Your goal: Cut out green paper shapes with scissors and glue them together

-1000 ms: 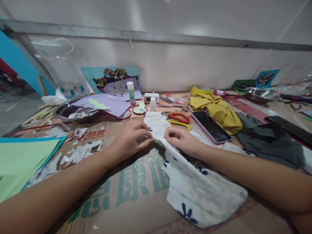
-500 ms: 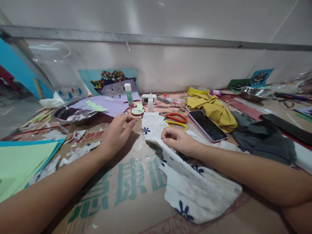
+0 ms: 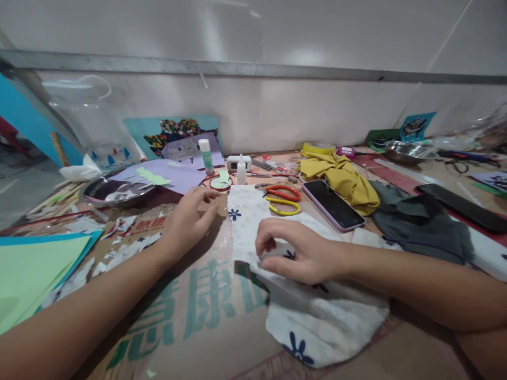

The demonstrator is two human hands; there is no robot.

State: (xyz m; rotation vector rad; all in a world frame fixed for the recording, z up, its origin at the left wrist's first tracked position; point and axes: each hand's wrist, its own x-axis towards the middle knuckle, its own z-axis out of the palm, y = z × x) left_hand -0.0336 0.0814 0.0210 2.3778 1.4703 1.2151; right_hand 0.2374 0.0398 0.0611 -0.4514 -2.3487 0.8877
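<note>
A white cloth (image 3: 336, 330) with dark blue flowers lies spread over printed cardboard (image 3: 186, 345), its narrow end reaching toward the back. My right hand (image 3: 299, 250) is over the middle of this cloth, fingers curved and thumb apart, with nothing visible between them. Left of the narrow end, my left hand (image 3: 192, 214) hovers or rests just above the cardboard, loosely bent and open. Scissors with one red and one yellow handle loop (image 3: 284, 207) lie beyond my right hand. A small white squeeze bottle (image 3: 241, 171) stands upright behind the cloth's far end.
To the right are a phone (image 3: 332, 205), yellow fabric (image 3: 343, 182) and dark grey fabric (image 3: 420, 224). A metal dish (image 3: 85, 199), purple paper (image 3: 182, 177) and a glue stick (image 3: 206, 157) stand at back left. Green paper sheets (image 3: 39, 274) lie at the left, beside scraps.
The fingers of my right hand have parted from a pinch on the cloth. The cloth's folded middle now lies flatter. My left hand has hardly moved.
</note>
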